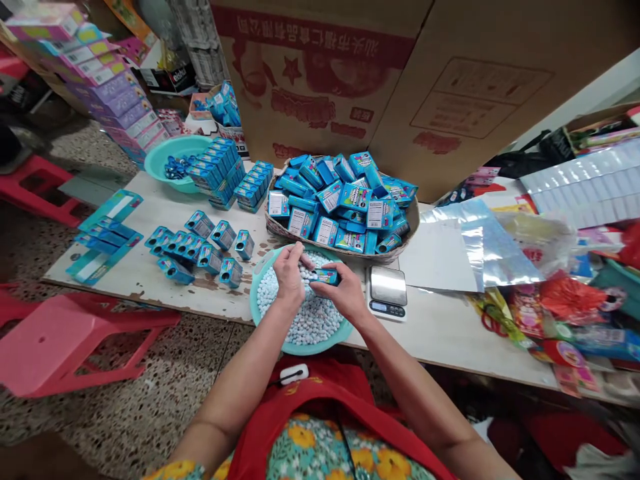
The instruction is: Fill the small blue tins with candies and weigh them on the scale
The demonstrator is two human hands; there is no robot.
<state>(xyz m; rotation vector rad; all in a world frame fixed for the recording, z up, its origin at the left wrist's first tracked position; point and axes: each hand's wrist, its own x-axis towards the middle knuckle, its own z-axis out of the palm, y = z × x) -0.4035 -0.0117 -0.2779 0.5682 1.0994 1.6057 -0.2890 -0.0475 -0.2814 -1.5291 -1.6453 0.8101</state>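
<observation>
My right hand [345,292] grips a small blue candy box [326,276] on its side, over a turquoise basin [259,313] full of small white round candies [315,323]. My left hand [289,272] is curled round some of the candies, its fingers close to the box's end. Behind the basin, a woven basket [345,250] is heaped with more blue boxes [354,196]. To the left, several boxes [209,257] stand on the table, dark round openings showing in their ends.
A small digital scale [388,288] sits right of the basin. Stacked blue boxes [220,170] and another turquoise basin [160,157] are at the back left. A large cardboard carton [390,87] rises behind the basket. Plastic packets [570,300] crowd the right; a red stool [50,340] stands left.
</observation>
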